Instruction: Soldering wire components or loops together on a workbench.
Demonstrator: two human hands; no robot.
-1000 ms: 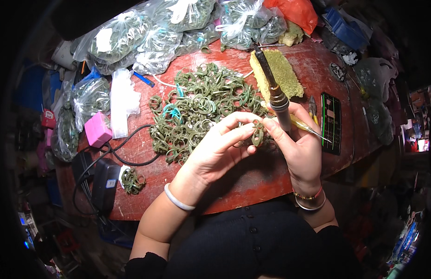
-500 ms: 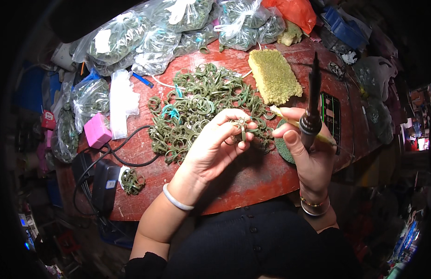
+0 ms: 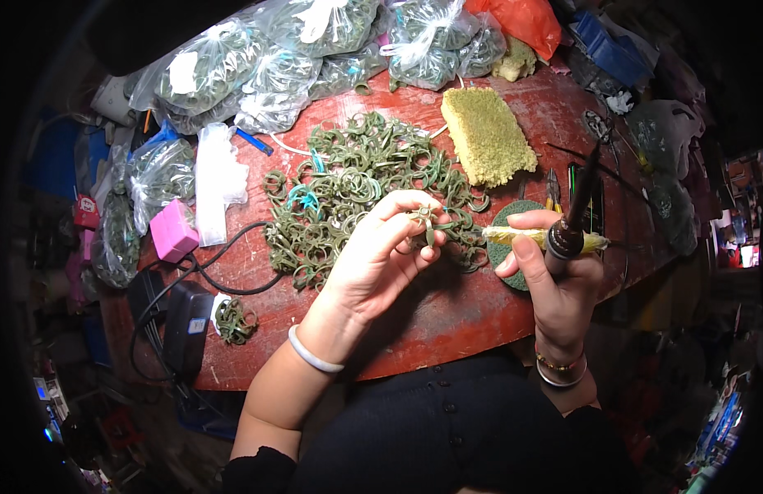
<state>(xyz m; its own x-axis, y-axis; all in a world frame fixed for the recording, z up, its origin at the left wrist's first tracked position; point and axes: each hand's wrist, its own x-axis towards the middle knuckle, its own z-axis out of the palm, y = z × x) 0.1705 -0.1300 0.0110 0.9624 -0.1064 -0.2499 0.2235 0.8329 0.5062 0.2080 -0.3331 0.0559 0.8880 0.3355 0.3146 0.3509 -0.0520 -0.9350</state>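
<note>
My left hand (image 3: 373, 255) pinches a small olive-green ring (image 3: 428, 224) with a star-like top between thumb and fingers. It is held above the right edge of a heap of similar green rings (image 3: 348, 177), some turquoise. My right hand (image 3: 554, 276) is closed round a thin stick tool (image 3: 591, 242) with a yellow-wrapped handle. Its narrow tip points left toward the green ring, a short gap away. A black tapered rod-shaped tool (image 3: 582, 193) with a ringed collar is in the same hand, slanting upward. Beneath that hand lies a round green pad (image 3: 513, 210), partly covered.
A yellow sponge block (image 3: 488, 136) lies beyond my right hand, with pliers (image 3: 553, 189) and a dark phone-like device (image 3: 596, 206) closer. Clear bags of green pieces (image 3: 209, 70) line the back. At left are a pink box (image 3: 173, 230), black adapter (image 3: 186, 325) and cable (image 3: 233, 247).
My right hand has turned and shifted slightly right and down; the yellow-handled tool now lies nearly level and the black tool leans right. The left hand is almost still, holding the ring.
</note>
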